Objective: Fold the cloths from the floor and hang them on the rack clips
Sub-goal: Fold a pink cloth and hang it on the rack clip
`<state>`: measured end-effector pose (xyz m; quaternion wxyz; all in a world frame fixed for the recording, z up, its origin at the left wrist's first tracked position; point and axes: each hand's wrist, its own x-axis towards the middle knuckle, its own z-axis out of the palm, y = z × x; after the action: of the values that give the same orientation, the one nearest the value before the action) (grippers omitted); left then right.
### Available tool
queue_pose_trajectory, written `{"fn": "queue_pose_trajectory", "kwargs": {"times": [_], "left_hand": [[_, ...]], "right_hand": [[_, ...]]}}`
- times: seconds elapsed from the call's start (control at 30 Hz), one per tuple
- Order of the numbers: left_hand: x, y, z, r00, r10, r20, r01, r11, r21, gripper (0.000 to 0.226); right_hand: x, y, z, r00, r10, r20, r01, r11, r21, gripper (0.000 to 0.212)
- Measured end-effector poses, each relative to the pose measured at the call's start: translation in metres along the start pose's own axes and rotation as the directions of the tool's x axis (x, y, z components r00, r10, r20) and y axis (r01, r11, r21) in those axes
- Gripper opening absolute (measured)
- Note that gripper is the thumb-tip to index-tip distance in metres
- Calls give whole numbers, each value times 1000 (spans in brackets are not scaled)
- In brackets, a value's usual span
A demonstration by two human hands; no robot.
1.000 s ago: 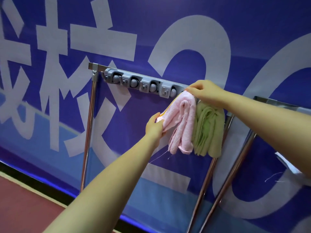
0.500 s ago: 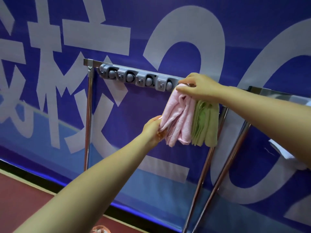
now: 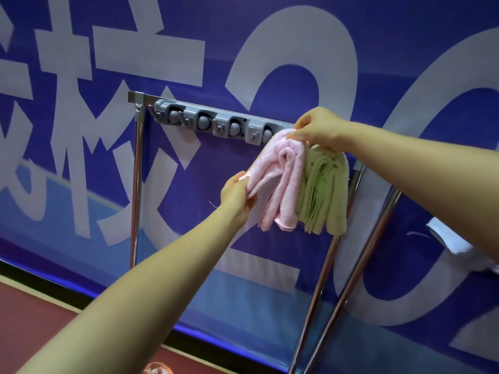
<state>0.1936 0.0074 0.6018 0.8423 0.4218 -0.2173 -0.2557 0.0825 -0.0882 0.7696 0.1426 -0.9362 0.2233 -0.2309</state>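
Up at the right end of the clip rack (image 3: 216, 125), the right hand (image 3: 318, 129) pinches the pink cloth's (image 3: 280, 179) top; the left hand (image 3: 236, 194) pinches its lower edge, beside a hanging green cloth (image 3: 324, 193).

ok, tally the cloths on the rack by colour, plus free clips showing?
Pink cloth: 1, held by both the left hand and right hand
Green cloth: 1, hanging
Free clips on the clip strip: 4 visible
Total: 2 cloths, 4 free clips
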Motion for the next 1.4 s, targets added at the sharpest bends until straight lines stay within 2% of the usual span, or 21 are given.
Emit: {"fn": "queue_pose_trajectory", "kwargs": {"times": [0.13,0.2,0.27,0.37,0.47,0.53,0.6,0.67,0.83,0.97,1.07,1.17,1.27,1.4], "left_hand": [[7,-1,1,999,30,-42,-33,998,-54,20],[8,0,1,998,19,-65,-23,998,-63,11],[11,3,2,995,15,-97,-19,999,-42,38],[12,14,7,993,53,-108,-57,998,-33,45],[15,20,9,990,62,-124,-62,998,-2,34],[13,15,4,995,-4,-98,10,998,65,10],[7,3,-1,993,-100,-66,107,987,123,28],[-5,-8,-2,989,-144,-18,146,979,145,37],[-22,-18,13,994,-49,95,24,968,251,13],[-25,-19,17,999,33,-9,-30,971,239,11],[-31,-19,22,998,-68,8,64,966,251,12],[-41,-14,26,985,-169,-17,165,922,351,15],[-41,-5,17,980,-136,-144,183,900,396,35],[-56,19,1,960,-106,-258,232,818,526,43]], "right_hand": [[0,1,-4,1000,-11,1,11,999,44,12],[1,2,-4,1000,-23,-12,24,997,70,14],[4,4,-4,999,-29,-46,34,993,113,14],[12,8,-3,991,-19,-130,37,989,142,10],[17,10,3,983,-67,-168,79,995,64,11],[14,8,9,988,-109,-110,108,994,-13,23],[9,6,13,989,-141,-50,135,985,-104,36],[3,4,13,988,-153,-16,149,978,-147,36],[-6,-1,13,987,-161,-4,153,946,-285,35],[-16,0,15,985,-175,-9,163,932,-322,32],[-22,2,15,986,-165,-9,156,946,-283,24],[-30,4,15,988,-144,-63,130,973,-190,21],[-42,9,21,974,-123,-189,111,991,-77,30],[-78,11,39,936,-59,-348,111,985,131,32]]}}
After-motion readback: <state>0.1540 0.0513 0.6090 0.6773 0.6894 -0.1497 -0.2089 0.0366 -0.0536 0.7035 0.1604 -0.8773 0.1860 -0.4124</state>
